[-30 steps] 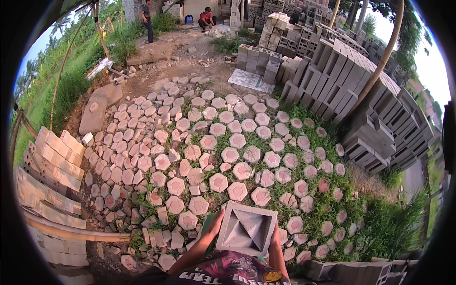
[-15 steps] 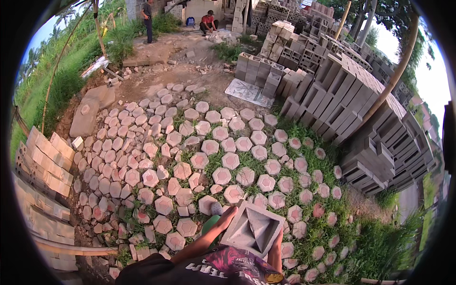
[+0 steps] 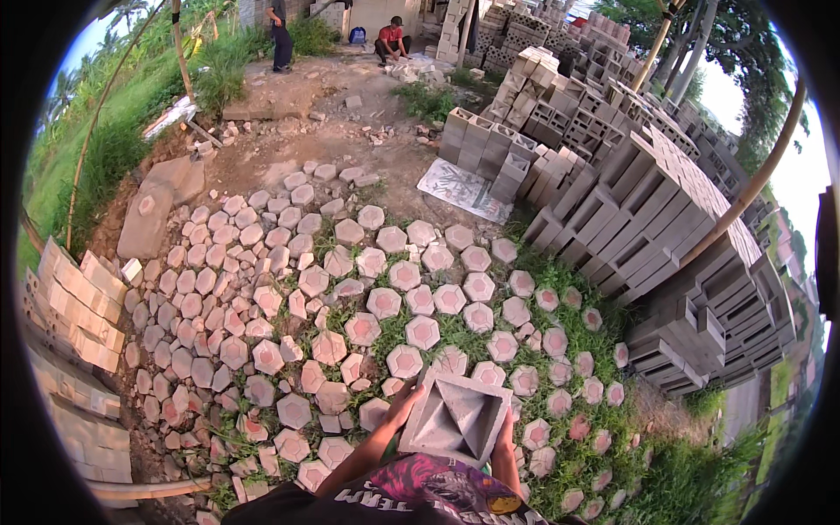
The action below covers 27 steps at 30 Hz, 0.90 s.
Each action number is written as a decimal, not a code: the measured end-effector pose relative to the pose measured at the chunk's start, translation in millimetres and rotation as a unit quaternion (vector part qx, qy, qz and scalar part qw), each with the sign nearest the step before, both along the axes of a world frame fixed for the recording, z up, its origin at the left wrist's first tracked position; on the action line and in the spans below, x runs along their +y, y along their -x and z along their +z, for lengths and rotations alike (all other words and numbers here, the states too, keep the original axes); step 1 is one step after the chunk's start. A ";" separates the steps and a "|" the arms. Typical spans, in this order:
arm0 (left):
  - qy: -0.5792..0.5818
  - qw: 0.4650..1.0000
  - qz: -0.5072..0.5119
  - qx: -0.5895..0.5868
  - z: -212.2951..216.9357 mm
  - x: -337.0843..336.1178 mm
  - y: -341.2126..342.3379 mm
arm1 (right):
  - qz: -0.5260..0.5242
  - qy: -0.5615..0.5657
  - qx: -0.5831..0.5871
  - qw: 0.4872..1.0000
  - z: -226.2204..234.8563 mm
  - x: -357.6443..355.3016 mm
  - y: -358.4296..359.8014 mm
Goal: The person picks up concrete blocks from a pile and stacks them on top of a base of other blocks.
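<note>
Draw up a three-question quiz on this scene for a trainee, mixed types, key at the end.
1. Choose one. The left hand and right hand are both on:
A) a bag
B) a block
C) a pole

2. True or false: the sheet lies farther off than the block.

3. Fill in: the whole pavers have a ____ outline.

Key:
1. B, with one hand at either side.
2. True.
3. Six-sided.
</note>
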<state>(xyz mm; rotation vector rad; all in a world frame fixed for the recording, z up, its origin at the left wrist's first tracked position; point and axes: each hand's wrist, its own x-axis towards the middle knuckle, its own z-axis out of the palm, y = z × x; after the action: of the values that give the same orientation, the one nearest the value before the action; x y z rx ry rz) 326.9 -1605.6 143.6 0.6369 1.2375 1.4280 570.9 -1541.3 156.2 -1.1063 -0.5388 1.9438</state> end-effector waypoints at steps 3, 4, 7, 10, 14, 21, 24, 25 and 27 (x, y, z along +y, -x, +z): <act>-0.017 0.996 0.032 -0.076 -13.5 21.5 23.2 | 0.044 -0.020 -0.050 0.998 15.3 33.2 35.7; -0.024 0.992 0.040 -0.119 -13.4 31.1 29.4 | 0.073 -0.027 -0.049 0.996 12.1 49.1 43.8; 0.004 0.992 0.088 -0.093 -28.1 63.0 56.5 | 0.122 -0.022 -0.070 0.990 1.5 103.0 71.9; -0.018 0.990 0.119 -0.070 -15.1 112.3 82.4 | 0.173 -0.008 -0.041 0.984 11.6 167.2 110.1; -0.046 0.986 0.156 -0.029 -33.2 195.9 125.6 | 0.211 -0.011 -0.025 0.977 8.7 270.3 162.1; -0.072 0.968 0.233 0.054 -21.3 329.8 162.5 | 0.246 -0.041 -0.036 0.968 45.4 429.3 216.2; -0.049 0.967 0.240 0.067 -27.7 377.2 172.0 | 0.234 -0.040 -0.028 0.971 38.0 473.2 219.2; -0.038 0.969 0.234 0.066 -27.8 391.6 174.9 | 0.223 -0.036 -0.021 0.974 32.7 487.3 220.1; -0.021 0.973 0.219 0.066 -29.0 425.2 182.1 | 0.205 -0.031 -0.020 0.978 23.7 514.2 221.8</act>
<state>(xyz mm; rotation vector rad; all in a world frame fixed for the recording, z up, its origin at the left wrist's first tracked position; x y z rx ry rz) 144.9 -1180.4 114.7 0.5111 1.5215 1.8019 349.1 -1027.1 179.9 -1.0581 -0.9023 2.2395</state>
